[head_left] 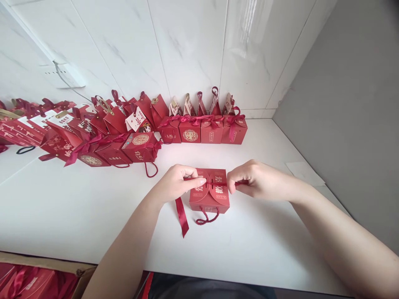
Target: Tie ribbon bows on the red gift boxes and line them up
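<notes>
A red gift box (209, 203) with gold lettering sits on the white table in front of me, its rounded top flaps folded over each other. Dark red ribbon (182, 218) runs through the slots in the lid. My left hand (182, 180) pinches the ribbon at the lid's left side, thumb over the box top, and a loose tail hangs below it onto the table. On the right, my right hand (247, 180) grips the ribbon's other end, just off the box edge. A twisted cord handle (207, 220) droops from the box's near side.
Several red gift boxes with ribbon bows (212, 131) stand in a row against the tiled wall (193, 50). More red boxes (115, 151) and bags crowd the left. A cardboard carton (84, 276) of red boxes is at lower left. A white paper (304, 173) lies at right.
</notes>
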`<move>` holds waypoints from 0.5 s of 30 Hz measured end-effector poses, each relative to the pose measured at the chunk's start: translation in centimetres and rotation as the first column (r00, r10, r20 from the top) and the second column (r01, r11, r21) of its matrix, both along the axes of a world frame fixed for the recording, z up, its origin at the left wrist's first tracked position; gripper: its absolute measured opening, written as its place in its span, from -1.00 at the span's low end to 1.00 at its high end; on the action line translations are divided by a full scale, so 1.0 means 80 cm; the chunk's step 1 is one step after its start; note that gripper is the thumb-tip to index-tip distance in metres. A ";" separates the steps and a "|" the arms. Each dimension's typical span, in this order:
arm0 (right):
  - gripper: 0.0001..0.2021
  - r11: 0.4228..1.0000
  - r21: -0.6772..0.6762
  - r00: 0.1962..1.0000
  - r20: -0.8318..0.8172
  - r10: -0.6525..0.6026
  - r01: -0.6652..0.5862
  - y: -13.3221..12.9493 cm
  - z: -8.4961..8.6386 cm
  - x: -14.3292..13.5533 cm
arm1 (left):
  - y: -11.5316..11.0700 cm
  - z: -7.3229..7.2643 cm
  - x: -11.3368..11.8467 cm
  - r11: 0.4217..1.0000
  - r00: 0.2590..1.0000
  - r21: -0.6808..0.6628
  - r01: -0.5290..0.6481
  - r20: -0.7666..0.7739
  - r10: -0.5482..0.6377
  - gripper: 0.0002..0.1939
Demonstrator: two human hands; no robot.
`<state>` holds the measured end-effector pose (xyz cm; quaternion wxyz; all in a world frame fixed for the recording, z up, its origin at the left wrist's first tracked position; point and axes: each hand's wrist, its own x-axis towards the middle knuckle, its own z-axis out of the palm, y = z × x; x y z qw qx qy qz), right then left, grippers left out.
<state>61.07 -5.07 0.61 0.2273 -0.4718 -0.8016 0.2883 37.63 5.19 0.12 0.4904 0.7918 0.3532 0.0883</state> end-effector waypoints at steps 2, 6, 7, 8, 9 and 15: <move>-0.89 0.986 -0.148 0.987 -0.136 -0.091 0.070 0.004 -0.001 0.003 | 0.001 0.002 -0.002 1.000 1.000 -0.017 -0.006 0.003 0.006 -0.56; -0.82 0.901 -0.425 0.910 -0.335 -0.246 0.087 0.019 -0.010 0.010 | 0.005 0.005 -0.005 0.999 0.999 -0.019 -0.026 -0.028 0.026 -0.57; -0.78 0.891 -0.447 0.904 -0.343 -0.254 0.081 0.022 -0.012 0.012 | 0.006 0.005 -0.006 0.999 0.999 -0.026 -0.029 -0.033 0.028 -0.57; -0.76 0.891 -0.445 0.904 -0.342 -0.257 0.085 0.025 -0.015 0.014 | 0.007 0.005 -0.006 0.999 0.999 -0.036 -0.027 -0.037 0.026 -0.58; -0.73 0.898 -0.429 0.907 -0.334 -0.256 0.096 0.027 -0.017 0.015 | 0.008 0.006 -0.007 0.999 0.999 -0.043 -0.020 -0.040 0.018 -0.58; -0.62 0.903 -0.420 0.947 -0.242 -0.210 0.093 0.025 -0.014 0.021 | 0.012 0.016 -0.015 0.990 0.993 -0.122 0.070 -0.090 -0.082 -0.59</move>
